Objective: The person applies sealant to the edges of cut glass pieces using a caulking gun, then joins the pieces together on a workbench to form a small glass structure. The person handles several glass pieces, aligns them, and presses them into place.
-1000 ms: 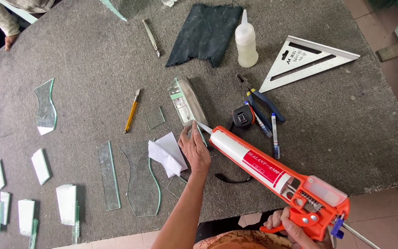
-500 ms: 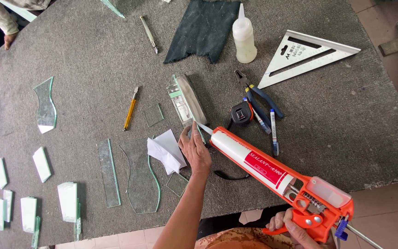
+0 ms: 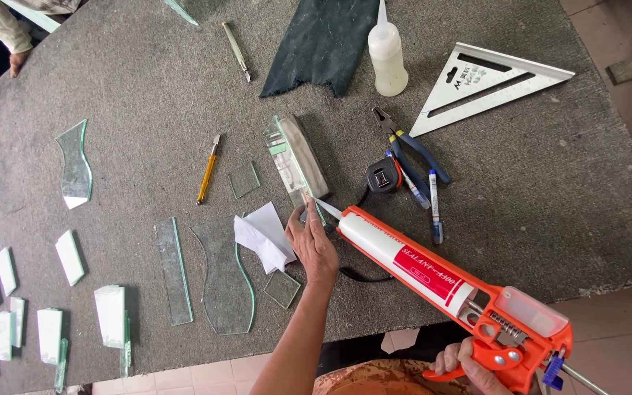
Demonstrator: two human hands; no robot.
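Left hand (image 3: 314,245) is resting flat-ish on the grey desk (image 3: 133,95), fingers loosely spread and pressing on a small glass assembly (image 3: 295,162), not really gripping anything as far as I can see. Right hand (image 3: 469,363) is down at the bottom edge, wrapped tight around the orange handle of a caulking gun (image 3: 448,281), whose white nozzle tip sits right at the near end of that glass piece, just beside the left fingers.

Going across from the left: a bunch of small frosted glass offcuts (image 3: 9,307) lie in a loose cluster near the desk's front corner. A curvy glass piece (image 3: 74,164) sits further back. Then a long narrow glass strip (image 3: 175,271) and a bigger wavy glass piece (image 3: 224,281) side by side, with crumpled white paper (image 3: 263,235) touching the left hand. A yellow-handled glass cutter (image 3: 208,170) lies further back, and a tiny glass square (image 3: 243,179) just right of it.

Past the gun's nozzle there's a black tape measure (image 3: 383,175), blue-handled pliers (image 3: 411,146) and a marker pen (image 3: 434,205) bunched together. Further back: a dark cloth (image 3: 323,44), a white squeeze bottle (image 3: 387,55) standing upright, and a metal triangle square (image 3: 484,84). Someone else's hand (image 3: 16,60) is at the far left corner.
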